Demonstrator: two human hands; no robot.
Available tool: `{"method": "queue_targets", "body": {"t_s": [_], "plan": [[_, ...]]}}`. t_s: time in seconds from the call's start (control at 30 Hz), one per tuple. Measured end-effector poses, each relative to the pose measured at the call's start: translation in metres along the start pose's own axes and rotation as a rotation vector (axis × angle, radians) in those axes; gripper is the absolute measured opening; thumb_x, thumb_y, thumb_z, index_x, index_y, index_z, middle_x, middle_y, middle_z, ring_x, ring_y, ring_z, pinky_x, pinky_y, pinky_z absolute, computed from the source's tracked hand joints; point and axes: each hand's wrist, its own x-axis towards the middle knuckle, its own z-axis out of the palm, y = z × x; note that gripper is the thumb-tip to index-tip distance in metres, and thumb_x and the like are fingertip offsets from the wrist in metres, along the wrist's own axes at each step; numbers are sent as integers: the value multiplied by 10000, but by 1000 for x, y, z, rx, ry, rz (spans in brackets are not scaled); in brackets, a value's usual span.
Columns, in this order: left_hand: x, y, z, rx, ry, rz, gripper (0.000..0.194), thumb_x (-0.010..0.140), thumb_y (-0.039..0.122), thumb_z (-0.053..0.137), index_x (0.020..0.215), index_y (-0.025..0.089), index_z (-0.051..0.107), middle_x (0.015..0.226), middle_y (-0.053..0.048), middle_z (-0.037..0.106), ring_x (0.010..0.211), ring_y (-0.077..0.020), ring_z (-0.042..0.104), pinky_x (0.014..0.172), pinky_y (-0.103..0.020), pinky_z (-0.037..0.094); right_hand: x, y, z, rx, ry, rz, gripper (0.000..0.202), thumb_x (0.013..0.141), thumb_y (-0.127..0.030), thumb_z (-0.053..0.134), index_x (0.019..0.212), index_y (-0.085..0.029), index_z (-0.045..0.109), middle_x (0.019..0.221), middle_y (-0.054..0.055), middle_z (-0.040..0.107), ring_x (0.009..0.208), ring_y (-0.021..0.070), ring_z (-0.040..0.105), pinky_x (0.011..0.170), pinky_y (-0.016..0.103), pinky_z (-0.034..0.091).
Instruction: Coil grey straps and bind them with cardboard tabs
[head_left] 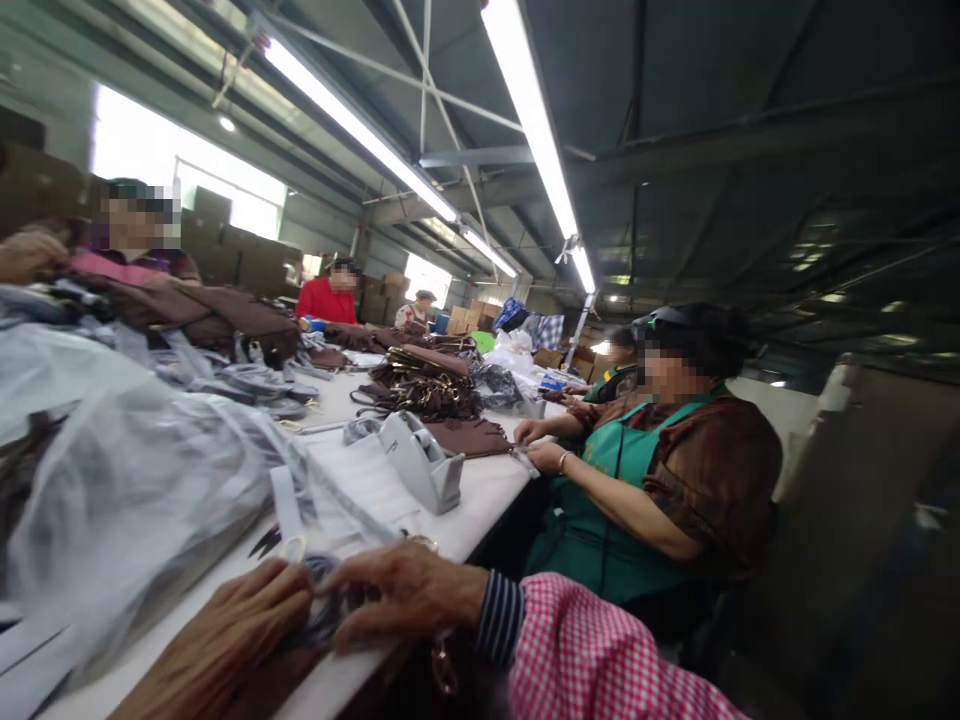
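Note:
At the table's near edge, my left hand [232, 635] has its fingers bent and pressed on a wrapped grey strap [321, 575]. Coming in from the right, my right hand [409, 590] closes its fingers on the other side of the same strap. Brown material [289, 672] lies partly hidden under my hands. Gold metal rings show beside my fingers, and a gold clasp [444, 668] hangs below my right wrist. Dark scissor-like tips [265, 542] lie just beyond my left hand.
A grey tape dispenser [421, 462] stands ahead on the white table [480, 515]. Clear plastic wrapping [142, 490] is heaped at left. Brown bags [195, 315] and straps are piled farther back. A person in a green apron [622, 480] works at right; others sit farther along.

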Motion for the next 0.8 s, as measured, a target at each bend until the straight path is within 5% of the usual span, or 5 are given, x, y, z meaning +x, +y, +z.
{"method": "queue_targets", "body": {"t_s": [0.23,0.4,0.53,0.67,0.8], "plan": [[11,34,-33,-79,-214,-122,215,989,371,535,859,216,606,1004,-63,658,951,-268,551,845,-399,400,-25,-12,-54,240,319,158,437,847,-351,830,1230,-183,702,973,21,700,778,134,593,686,245,455],[14,36,-40,-131,-243,-122,215,993,381,551,887,214,638,1032,-61,641,998,-277,538,876,-400,389,-32,-30,-20,-50,120,39,561,813,-408,865,1301,-229,655,1062,33,682,871,175,629,803,286,491],[15,29,-42,-159,-268,-69,249,1017,410,534,910,214,644,1016,-51,624,963,-258,531,855,-377,392,-28,-29,10,-132,118,63,573,857,-343,830,1353,-230,565,1017,15,693,900,190,656,835,286,496],[19,25,-54,-222,-320,-10,235,1009,407,556,901,213,633,999,-43,615,929,-235,532,844,-347,410,-30,-24,8,-320,73,-5,390,908,-160,704,1278,-192,587,1013,37,711,946,206,669,858,294,488],[18,28,-67,-216,-310,32,156,981,363,594,936,240,679,1100,-39,637,997,-230,574,901,-305,472,-26,-16,-5,-416,59,-76,401,959,-193,668,1346,-224,567,1081,42,723,1006,196,670,865,266,465]]}}
